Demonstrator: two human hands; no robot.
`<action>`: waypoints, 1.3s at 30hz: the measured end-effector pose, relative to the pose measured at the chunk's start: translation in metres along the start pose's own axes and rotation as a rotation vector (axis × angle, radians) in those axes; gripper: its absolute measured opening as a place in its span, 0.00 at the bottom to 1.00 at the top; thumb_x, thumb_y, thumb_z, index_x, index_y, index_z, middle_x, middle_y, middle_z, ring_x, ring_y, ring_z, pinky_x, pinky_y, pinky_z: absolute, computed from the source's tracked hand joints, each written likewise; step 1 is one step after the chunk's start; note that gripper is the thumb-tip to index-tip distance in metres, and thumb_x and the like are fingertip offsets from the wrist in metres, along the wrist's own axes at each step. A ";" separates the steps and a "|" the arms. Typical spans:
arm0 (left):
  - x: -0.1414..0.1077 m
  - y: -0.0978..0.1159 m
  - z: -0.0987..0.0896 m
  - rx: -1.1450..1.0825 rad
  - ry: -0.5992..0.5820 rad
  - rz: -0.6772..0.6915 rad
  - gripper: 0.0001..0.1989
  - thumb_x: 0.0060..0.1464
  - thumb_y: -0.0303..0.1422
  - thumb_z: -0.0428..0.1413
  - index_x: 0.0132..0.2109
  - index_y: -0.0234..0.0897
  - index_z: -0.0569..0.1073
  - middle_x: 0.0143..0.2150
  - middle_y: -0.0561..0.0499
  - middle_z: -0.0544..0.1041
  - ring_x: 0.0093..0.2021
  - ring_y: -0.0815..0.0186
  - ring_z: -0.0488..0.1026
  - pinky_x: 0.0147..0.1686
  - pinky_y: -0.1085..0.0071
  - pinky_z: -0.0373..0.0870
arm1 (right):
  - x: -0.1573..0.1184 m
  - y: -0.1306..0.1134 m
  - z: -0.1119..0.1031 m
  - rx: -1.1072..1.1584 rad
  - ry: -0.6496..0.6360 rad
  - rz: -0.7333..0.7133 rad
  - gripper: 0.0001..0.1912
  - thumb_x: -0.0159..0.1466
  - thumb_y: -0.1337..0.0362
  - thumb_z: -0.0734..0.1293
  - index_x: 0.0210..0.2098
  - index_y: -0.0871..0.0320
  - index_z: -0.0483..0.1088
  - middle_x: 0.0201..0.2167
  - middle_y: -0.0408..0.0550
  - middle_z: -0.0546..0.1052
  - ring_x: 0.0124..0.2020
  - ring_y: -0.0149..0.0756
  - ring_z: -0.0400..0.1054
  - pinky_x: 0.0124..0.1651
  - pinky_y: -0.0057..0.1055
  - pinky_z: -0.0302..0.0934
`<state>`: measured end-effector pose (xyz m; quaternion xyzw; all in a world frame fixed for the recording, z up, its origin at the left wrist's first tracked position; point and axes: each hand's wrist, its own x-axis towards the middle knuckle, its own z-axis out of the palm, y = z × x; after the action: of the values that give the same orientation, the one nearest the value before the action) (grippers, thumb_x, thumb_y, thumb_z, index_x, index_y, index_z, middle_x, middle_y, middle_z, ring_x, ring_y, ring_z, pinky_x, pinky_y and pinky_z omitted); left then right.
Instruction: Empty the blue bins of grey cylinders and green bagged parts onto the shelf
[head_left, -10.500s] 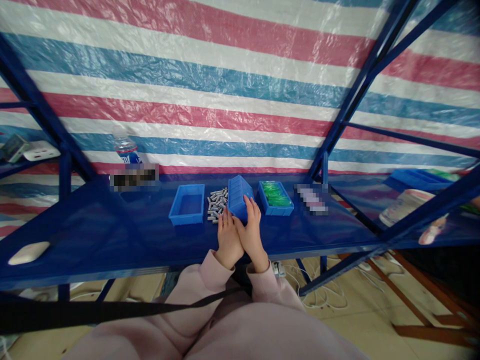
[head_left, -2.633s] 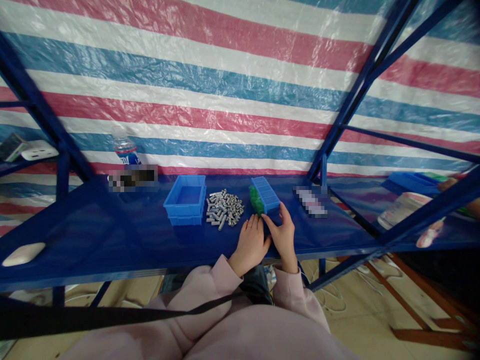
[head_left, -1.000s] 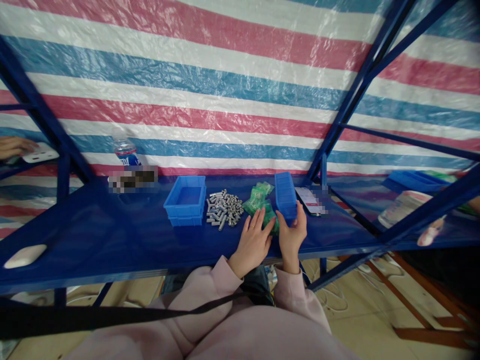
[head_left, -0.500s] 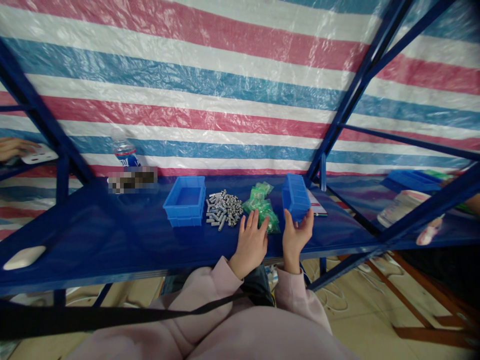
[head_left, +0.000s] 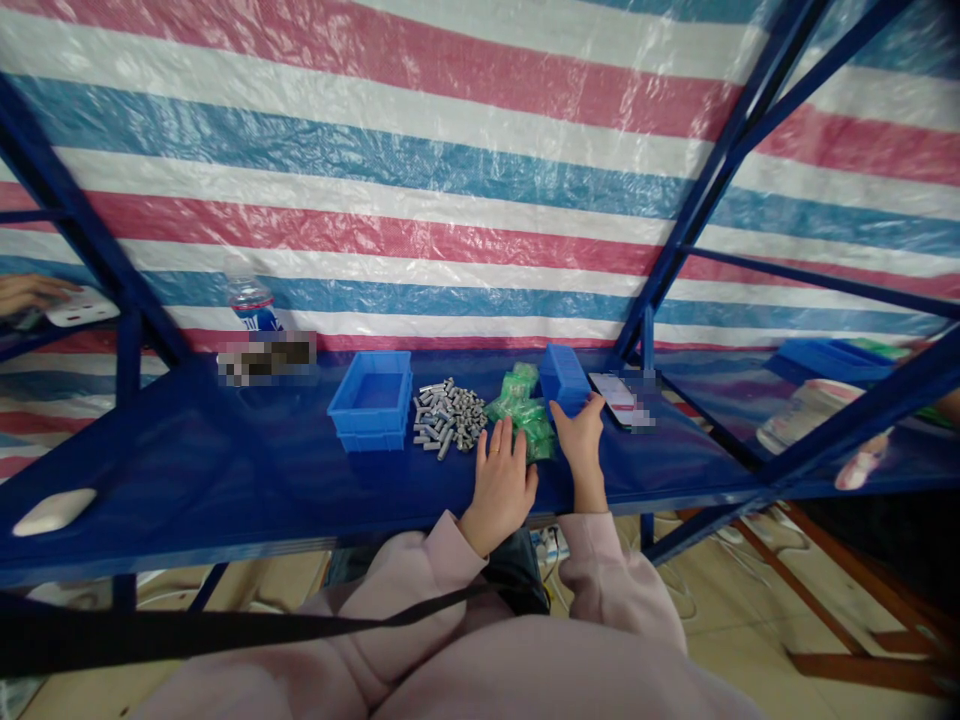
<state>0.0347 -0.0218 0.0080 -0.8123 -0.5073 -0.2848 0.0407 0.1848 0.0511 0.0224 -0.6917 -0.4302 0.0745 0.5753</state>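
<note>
My right hand (head_left: 581,440) grips a small blue bin (head_left: 564,376) by its near edge, held behind a pile of green packets (head_left: 523,410) on the blue shelf (head_left: 225,470). My left hand (head_left: 504,482) lies flat on the shelf with its fingers apart, the fingertips touching the near side of the green pile. Left of the packets sits a heap of small grey metal cylinders (head_left: 447,414). Further left are two stacked blue bins (head_left: 370,398), the top one with nothing in it.
A phone (head_left: 616,396) lies right of the held bin. A water bottle (head_left: 250,302) stands at the back left and a white oval object (head_left: 52,508) at the near left. Another person's hand (head_left: 22,293) rests on the neighbouring shelf. Blue frame posts (head_left: 649,330) rise at right.
The green packets were tipped out of the right bin onto the shelf. My right hand then carried the emptied bin from the right back toward the rear, behind the pile.
</note>
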 end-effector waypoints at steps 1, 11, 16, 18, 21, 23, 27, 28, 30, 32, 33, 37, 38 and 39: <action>0.000 0.000 0.000 0.004 0.000 -0.005 0.24 0.59 0.36 0.46 0.60 0.31 0.61 0.66 0.37 0.57 0.66 0.54 0.53 0.63 0.50 0.51 | 0.000 -0.001 0.002 -0.008 -0.017 -0.005 0.35 0.48 0.55 0.69 0.52 0.65 0.58 0.42 0.66 0.74 0.40 0.55 0.71 0.44 0.49 0.63; 0.000 0.000 0.002 0.010 0.008 -0.026 0.28 0.58 0.36 0.46 0.62 0.27 0.57 0.66 0.36 0.56 0.67 0.54 0.52 0.64 0.50 0.49 | -0.003 0.001 0.008 0.069 -0.140 -0.158 0.33 0.51 0.51 0.68 0.51 0.60 0.59 0.40 0.59 0.75 0.36 0.46 0.71 0.40 0.43 0.66; 0.000 0.000 -0.001 -0.004 -0.008 -0.008 0.31 0.58 0.34 0.47 0.66 0.31 0.50 0.68 0.38 0.53 0.68 0.55 0.50 0.63 0.51 0.51 | -0.004 0.006 0.010 0.119 -0.115 -0.132 0.36 0.50 0.48 0.69 0.52 0.61 0.59 0.45 0.63 0.73 0.42 0.47 0.71 0.44 0.43 0.65; 0.000 0.000 -0.003 -0.010 -0.015 0.015 0.31 0.58 0.33 0.47 0.67 0.35 0.49 0.69 0.40 0.52 0.68 0.55 0.49 0.63 0.52 0.52 | -0.003 0.008 0.009 0.133 -0.079 -0.120 0.37 0.51 0.49 0.69 0.53 0.62 0.58 0.47 0.64 0.72 0.44 0.48 0.70 0.45 0.44 0.64; 0.000 0.000 -0.003 -0.015 -0.025 0.061 0.30 0.59 0.34 0.48 0.67 0.41 0.50 0.70 0.43 0.49 0.68 0.56 0.48 0.63 0.52 0.52 | -0.004 0.009 0.003 0.129 0.005 -0.097 0.37 0.51 0.50 0.69 0.54 0.63 0.57 0.48 0.65 0.71 0.46 0.50 0.69 0.46 0.45 0.64; 0.000 0.000 -0.003 -0.016 -0.029 0.081 0.29 0.60 0.36 0.47 0.66 0.44 0.51 0.70 0.44 0.49 0.68 0.56 0.48 0.63 0.52 0.52 | -0.005 0.008 -0.001 0.129 0.061 -0.081 0.38 0.51 0.50 0.69 0.55 0.64 0.57 0.49 0.65 0.71 0.46 0.50 0.69 0.47 0.45 0.64; 0.001 -0.001 -0.003 -0.022 -0.036 0.092 0.27 0.61 0.38 0.47 0.65 0.44 0.54 0.70 0.44 0.48 0.69 0.56 0.47 0.63 0.51 0.52 | -0.008 0.009 -0.008 0.140 0.134 -0.059 0.38 0.51 0.51 0.70 0.55 0.62 0.57 0.51 0.64 0.69 0.49 0.50 0.67 0.50 0.45 0.62; 0.001 -0.001 -0.003 -0.023 -0.038 0.093 0.27 0.60 0.39 0.47 0.65 0.44 0.55 0.70 0.43 0.48 0.69 0.55 0.47 0.63 0.51 0.52 | -0.009 0.009 -0.009 0.143 0.139 -0.052 0.38 0.51 0.51 0.70 0.55 0.62 0.57 0.51 0.64 0.69 0.50 0.51 0.67 0.50 0.45 0.62; 0.001 -0.002 -0.003 -0.021 -0.039 0.093 0.27 0.60 0.40 0.47 0.65 0.42 0.55 0.70 0.42 0.49 0.69 0.55 0.47 0.63 0.50 0.52 | -0.010 0.008 -0.011 0.155 0.136 -0.039 0.38 0.50 0.51 0.70 0.55 0.62 0.58 0.51 0.64 0.69 0.51 0.51 0.67 0.51 0.46 0.61; 0.001 -0.001 -0.002 -0.017 -0.039 0.090 0.28 0.60 0.42 0.48 0.65 0.41 0.55 0.70 0.41 0.49 0.69 0.55 0.47 0.63 0.50 0.52 | -0.013 0.005 -0.012 0.173 0.137 -0.022 0.38 0.49 0.51 0.71 0.54 0.62 0.59 0.51 0.64 0.69 0.51 0.51 0.66 0.51 0.46 0.62; 0.001 -0.001 -0.002 -0.017 -0.038 0.088 0.29 0.60 0.42 0.48 0.65 0.39 0.54 0.69 0.41 0.49 0.69 0.55 0.47 0.63 0.50 0.52 | -0.015 0.002 -0.013 0.184 0.146 -0.012 0.39 0.49 0.51 0.71 0.54 0.62 0.59 0.51 0.64 0.69 0.51 0.51 0.66 0.51 0.46 0.62; 0.002 0.001 -0.004 -0.066 -0.016 0.050 0.35 0.60 0.45 0.48 0.68 0.33 0.47 0.69 0.37 0.47 0.69 0.54 0.46 0.63 0.51 0.50 | -0.027 -0.012 -0.017 0.299 0.239 0.039 0.37 0.48 0.50 0.72 0.52 0.61 0.59 0.49 0.60 0.69 0.51 0.47 0.65 0.49 0.44 0.64; 0.002 0.001 -0.005 -0.097 -0.005 0.039 0.37 0.60 0.45 0.47 0.68 0.33 0.44 0.69 0.36 0.47 0.69 0.54 0.45 0.63 0.50 0.50 | -0.030 -0.017 -0.019 0.347 0.273 0.048 0.37 0.49 0.50 0.72 0.51 0.60 0.58 0.49 0.58 0.69 0.50 0.45 0.66 0.49 0.43 0.65; 0.003 0.001 -0.006 -0.137 0.010 0.026 0.38 0.60 0.44 0.47 0.68 0.33 0.41 0.70 0.36 0.46 0.69 0.54 0.45 0.63 0.49 0.49 | -0.034 -0.022 -0.020 0.408 0.304 0.051 0.36 0.50 0.50 0.72 0.51 0.59 0.57 0.48 0.56 0.68 0.49 0.43 0.66 0.48 0.42 0.66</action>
<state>0.0337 -0.0218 0.0143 -0.8181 -0.4760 -0.3225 -0.0085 0.1640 0.0127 0.0345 -0.5750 -0.2974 0.0693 0.7590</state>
